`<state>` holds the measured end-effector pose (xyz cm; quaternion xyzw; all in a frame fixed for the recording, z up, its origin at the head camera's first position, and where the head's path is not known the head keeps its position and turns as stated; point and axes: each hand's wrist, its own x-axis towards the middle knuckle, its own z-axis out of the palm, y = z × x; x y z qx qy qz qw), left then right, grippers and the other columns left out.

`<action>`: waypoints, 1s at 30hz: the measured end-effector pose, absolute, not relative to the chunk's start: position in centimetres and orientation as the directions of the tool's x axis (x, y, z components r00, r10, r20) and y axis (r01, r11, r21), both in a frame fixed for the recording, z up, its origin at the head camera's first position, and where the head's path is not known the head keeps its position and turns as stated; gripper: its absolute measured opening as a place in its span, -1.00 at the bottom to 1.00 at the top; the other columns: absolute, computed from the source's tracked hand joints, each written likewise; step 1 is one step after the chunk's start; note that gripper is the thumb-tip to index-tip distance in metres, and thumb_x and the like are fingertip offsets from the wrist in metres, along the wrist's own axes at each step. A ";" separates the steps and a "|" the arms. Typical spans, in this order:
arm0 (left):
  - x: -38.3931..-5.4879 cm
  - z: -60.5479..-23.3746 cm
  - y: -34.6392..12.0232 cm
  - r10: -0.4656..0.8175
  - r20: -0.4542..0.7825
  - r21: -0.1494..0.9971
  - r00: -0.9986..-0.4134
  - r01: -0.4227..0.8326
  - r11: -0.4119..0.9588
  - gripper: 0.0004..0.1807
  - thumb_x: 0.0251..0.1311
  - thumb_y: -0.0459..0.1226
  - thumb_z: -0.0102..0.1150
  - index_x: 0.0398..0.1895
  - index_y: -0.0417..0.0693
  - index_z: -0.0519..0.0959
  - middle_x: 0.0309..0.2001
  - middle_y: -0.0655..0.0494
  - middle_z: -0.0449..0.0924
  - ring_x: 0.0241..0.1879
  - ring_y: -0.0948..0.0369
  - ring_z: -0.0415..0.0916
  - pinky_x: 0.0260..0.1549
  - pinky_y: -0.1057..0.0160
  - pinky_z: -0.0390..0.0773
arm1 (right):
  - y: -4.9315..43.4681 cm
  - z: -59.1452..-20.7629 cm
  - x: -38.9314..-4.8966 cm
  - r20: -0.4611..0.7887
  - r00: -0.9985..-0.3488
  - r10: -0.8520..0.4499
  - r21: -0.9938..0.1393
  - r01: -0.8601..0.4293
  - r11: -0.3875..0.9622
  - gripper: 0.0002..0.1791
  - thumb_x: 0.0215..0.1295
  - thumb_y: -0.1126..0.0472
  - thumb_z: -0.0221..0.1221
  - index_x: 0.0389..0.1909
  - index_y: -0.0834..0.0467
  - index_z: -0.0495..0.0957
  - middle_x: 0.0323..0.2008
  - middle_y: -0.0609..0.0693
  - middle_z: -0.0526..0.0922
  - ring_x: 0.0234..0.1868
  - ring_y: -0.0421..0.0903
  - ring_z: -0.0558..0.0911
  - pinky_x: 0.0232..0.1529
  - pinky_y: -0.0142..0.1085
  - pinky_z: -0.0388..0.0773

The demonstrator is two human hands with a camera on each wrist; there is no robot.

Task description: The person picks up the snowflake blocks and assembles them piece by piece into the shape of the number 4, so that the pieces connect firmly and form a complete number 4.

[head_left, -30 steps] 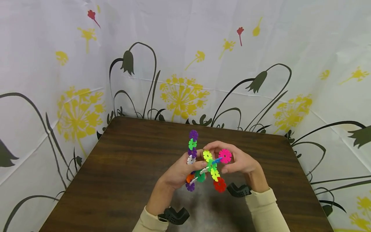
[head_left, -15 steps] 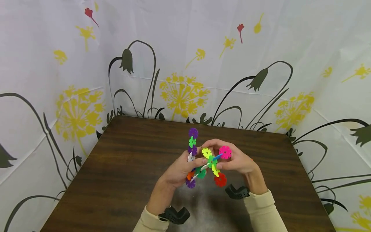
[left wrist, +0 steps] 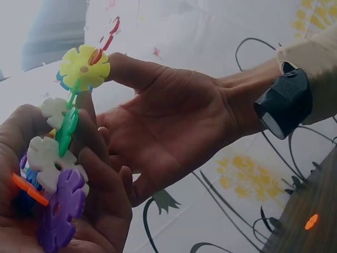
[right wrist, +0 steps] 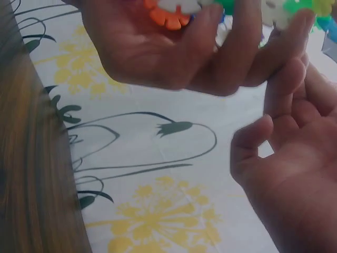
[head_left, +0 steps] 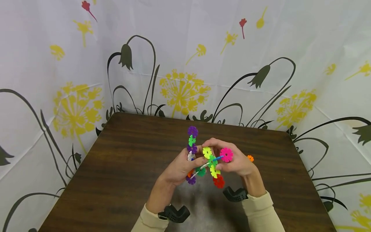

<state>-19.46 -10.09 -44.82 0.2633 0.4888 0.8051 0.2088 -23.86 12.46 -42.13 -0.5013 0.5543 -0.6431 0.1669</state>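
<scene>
Raised over the table is a construction of flower-shaped interlocking discs. A column topped by a purple disc [head_left: 192, 131] stands on its left. On the right, a green disc [head_left: 212, 161] joins two yellow discs [head_left: 215, 172], with a red disc [head_left: 218, 181] below and a pink disc [head_left: 226, 154] on a blue one. My left hand [head_left: 176, 169] grips the construction, thumb across the white and green discs. My right hand [head_left: 239, 161] pinches the right part, thumb at the lower yellow disc. In the left wrist view, white discs [left wrist: 50, 161] and a purple disc [left wrist: 63, 211] lie against the left palm.
A loose orange disc [head_left: 250, 158] lies on the dark wooden table [head_left: 130, 154], just beyond the right wrist. White cloth [head_left: 179, 48] with printed flowers hangs behind the table and along both sides. Each wrist wears a black camera mount [head_left: 175, 214].
My right thumb has come in from beside the construction onto the lower yellow disc. The orange disc on the table has come into sight past the right wrist. The left hand keeps its hold.
</scene>
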 end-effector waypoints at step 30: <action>-19.4 -44.5 -10.7 0.557 0.205 0.889 -0.805 -0.085 -0.450 -0.60 0.38 -0.01 0.45 0.00 -0.04 0.52 -0.24 0.21 0.61 -0.27 0.29 0.57 -0.24 0.41 0.63 | 11.3 -42.3 -22.8 0.517 -0.564 -0.643 -0.832 -0.509 -0.222 -0.43 0.37 0.05 0.37 0.26 0.32 0.58 0.02 -0.04 0.67 -0.07 -0.09 0.58 -0.13 -0.30 0.67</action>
